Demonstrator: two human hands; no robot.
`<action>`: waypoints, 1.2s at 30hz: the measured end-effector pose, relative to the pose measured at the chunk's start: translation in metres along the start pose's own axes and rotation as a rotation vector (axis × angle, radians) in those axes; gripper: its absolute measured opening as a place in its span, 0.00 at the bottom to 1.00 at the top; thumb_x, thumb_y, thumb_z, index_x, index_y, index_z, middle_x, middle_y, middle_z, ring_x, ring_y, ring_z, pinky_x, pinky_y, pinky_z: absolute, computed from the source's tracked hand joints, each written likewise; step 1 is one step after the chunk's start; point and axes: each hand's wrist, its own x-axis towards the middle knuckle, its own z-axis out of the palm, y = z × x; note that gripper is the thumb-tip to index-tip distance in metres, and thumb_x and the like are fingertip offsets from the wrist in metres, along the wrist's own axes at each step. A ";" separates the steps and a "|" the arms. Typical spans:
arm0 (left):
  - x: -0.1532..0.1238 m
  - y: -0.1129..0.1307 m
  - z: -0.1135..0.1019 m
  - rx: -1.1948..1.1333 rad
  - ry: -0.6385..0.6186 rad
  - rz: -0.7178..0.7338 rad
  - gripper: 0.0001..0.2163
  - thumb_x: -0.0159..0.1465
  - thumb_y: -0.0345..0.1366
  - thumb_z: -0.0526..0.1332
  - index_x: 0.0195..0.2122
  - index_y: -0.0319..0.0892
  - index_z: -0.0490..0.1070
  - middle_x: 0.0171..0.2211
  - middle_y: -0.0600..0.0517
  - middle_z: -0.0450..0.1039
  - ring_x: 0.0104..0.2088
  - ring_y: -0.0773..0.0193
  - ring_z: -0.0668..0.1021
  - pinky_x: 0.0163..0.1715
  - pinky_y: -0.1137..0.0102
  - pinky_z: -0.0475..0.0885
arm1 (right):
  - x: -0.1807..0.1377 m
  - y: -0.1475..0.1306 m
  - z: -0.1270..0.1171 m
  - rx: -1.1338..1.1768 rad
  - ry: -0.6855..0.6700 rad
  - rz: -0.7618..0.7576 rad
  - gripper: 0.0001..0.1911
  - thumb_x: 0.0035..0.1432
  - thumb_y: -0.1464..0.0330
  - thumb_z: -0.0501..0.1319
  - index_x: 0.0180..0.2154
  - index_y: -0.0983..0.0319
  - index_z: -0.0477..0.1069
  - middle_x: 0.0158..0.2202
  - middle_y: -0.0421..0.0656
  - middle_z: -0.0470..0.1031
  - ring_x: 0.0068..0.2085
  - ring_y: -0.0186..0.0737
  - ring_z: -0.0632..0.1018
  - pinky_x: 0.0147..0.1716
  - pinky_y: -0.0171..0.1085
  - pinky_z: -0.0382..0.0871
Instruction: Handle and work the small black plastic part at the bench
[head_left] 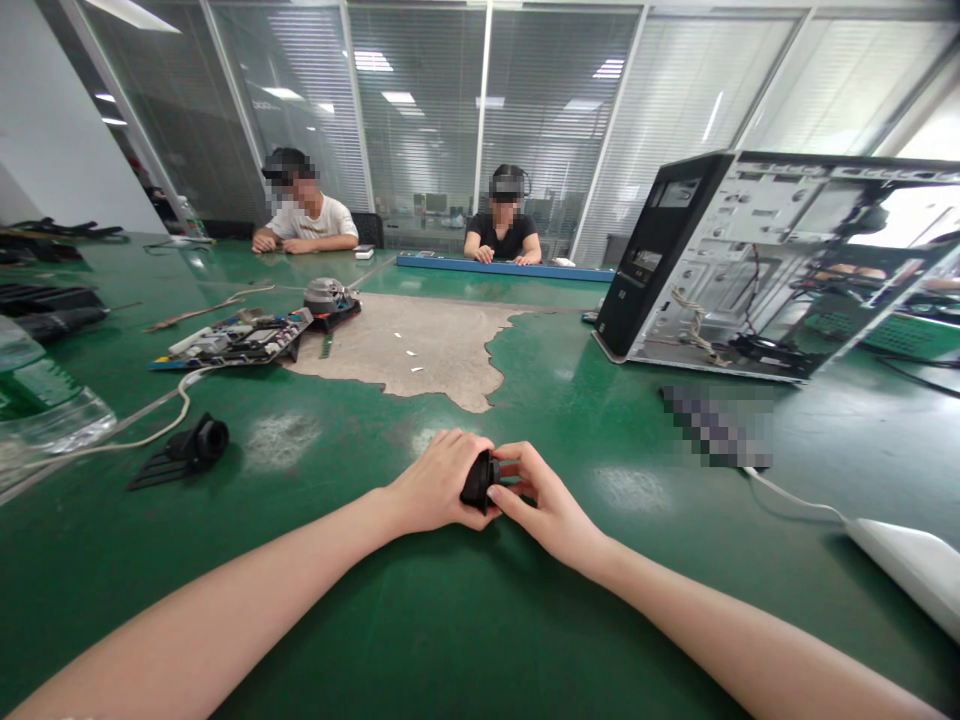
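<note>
Between my two hands, just above the green tabletop, is a small black part (478,482) with a round, ridged end on its right side. My left hand (441,484) wraps over it from the left, fingers curled round its body. From the right, my right hand (541,498) pinches the round end between thumb and fingers. The exact kind of part is hard to make out, as my fingers cover much of it. Off to the left lies another black part (196,446) with a round, ridged knob-like end and a flat slotted base.
An open computer case (667,260) stands at the right. A circuit board (240,337) and a fan-like cooler (330,298) lie left of centre. A plastic bottle (52,395) is at the left edge, a white device (911,565) at the right. Two people sit across the table.
</note>
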 end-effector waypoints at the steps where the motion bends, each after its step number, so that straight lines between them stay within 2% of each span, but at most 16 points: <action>1: 0.000 0.000 0.000 0.001 -0.002 0.000 0.22 0.47 0.41 0.61 0.42 0.40 0.56 0.37 0.49 0.66 0.37 0.56 0.68 0.37 0.63 0.62 | 0.000 -0.001 0.000 -0.013 0.001 -0.025 0.13 0.54 0.71 0.56 0.42 0.58 0.60 0.41 0.43 0.63 0.44 0.38 0.70 0.37 0.37 0.72; 6: 0.000 0.000 0.000 0.003 0.008 0.009 0.22 0.48 0.41 0.60 0.42 0.40 0.56 0.37 0.49 0.66 0.37 0.57 0.67 0.37 0.63 0.61 | 0.000 -0.006 -0.002 -0.068 0.038 -0.135 0.09 0.53 0.72 0.57 0.38 0.58 0.63 0.42 0.43 0.61 0.45 0.38 0.68 0.38 0.36 0.72; 10: 0.000 0.000 0.001 0.007 0.011 0.004 0.22 0.48 0.41 0.61 0.41 0.40 0.56 0.37 0.49 0.65 0.36 0.57 0.67 0.37 0.64 0.61 | 0.001 -0.004 -0.001 -0.051 0.058 -0.090 0.09 0.54 0.71 0.56 0.39 0.58 0.62 0.42 0.43 0.62 0.45 0.39 0.69 0.38 0.37 0.71; 13: 0.000 0.000 0.000 0.010 0.000 0.002 0.21 0.48 0.41 0.60 0.41 0.40 0.56 0.36 0.50 0.65 0.36 0.57 0.67 0.37 0.64 0.61 | 0.001 -0.001 0.000 -0.014 0.032 -0.002 0.13 0.54 0.70 0.56 0.43 0.59 0.59 0.42 0.44 0.64 0.44 0.39 0.70 0.38 0.38 0.71; 16: 0.000 0.001 0.000 0.015 -0.006 0.003 0.21 0.48 0.41 0.60 0.41 0.40 0.56 0.37 0.49 0.65 0.37 0.57 0.67 0.37 0.64 0.61 | 0.001 0.000 0.000 -0.006 -0.002 0.051 0.13 0.54 0.71 0.56 0.43 0.59 0.58 0.41 0.44 0.65 0.44 0.39 0.70 0.37 0.38 0.71; 23: 0.000 -0.001 0.001 0.015 0.009 0.015 0.22 0.48 0.41 0.60 0.42 0.40 0.55 0.37 0.49 0.65 0.36 0.57 0.67 0.36 0.64 0.61 | 0.000 -0.004 -0.002 -0.072 0.044 -0.134 0.10 0.53 0.72 0.57 0.39 0.58 0.63 0.42 0.43 0.61 0.44 0.38 0.68 0.37 0.36 0.72; 26: 0.000 -0.001 0.001 0.015 0.011 0.012 0.22 0.48 0.41 0.60 0.41 0.40 0.55 0.37 0.49 0.65 0.36 0.57 0.67 0.36 0.64 0.61 | 0.001 -0.003 -0.001 -0.082 0.058 -0.118 0.08 0.54 0.72 0.56 0.39 0.59 0.63 0.41 0.43 0.62 0.44 0.38 0.68 0.37 0.36 0.71; 32: 0.000 -0.001 0.001 0.012 0.005 0.011 0.21 0.48 0.41 0.60 0.41 0.40 0.56 0.36 0.50 0.65 0.36 0.57 0.67 0.37 0.64 0.61 | 0.001 0.000 0.000 -0.010 0.008 0.042 0.13 0.54 0.71 0.56 0.43 0.59 0.58 0.41 0.44 0.63 0.43 0.38 0.70 0.37 0.38 0.71; 36: 0.000 -0.001 0.002 0.017 0.013 0.016 0.22 0.48 0.40 0.60 0.42 0.40 0.55 0.37 0.49 0.65 0.37 0.57 0.67 0.37 0.64 0.61 | 0.001 -0.001 -0.001 -0.015 0.007 -0.046 0.13 0.53 0.72 0.57 0.41 0.58 0.60 0.41 0.43 0.63 0.45 0.38 0.69 0.37 0.37 0.72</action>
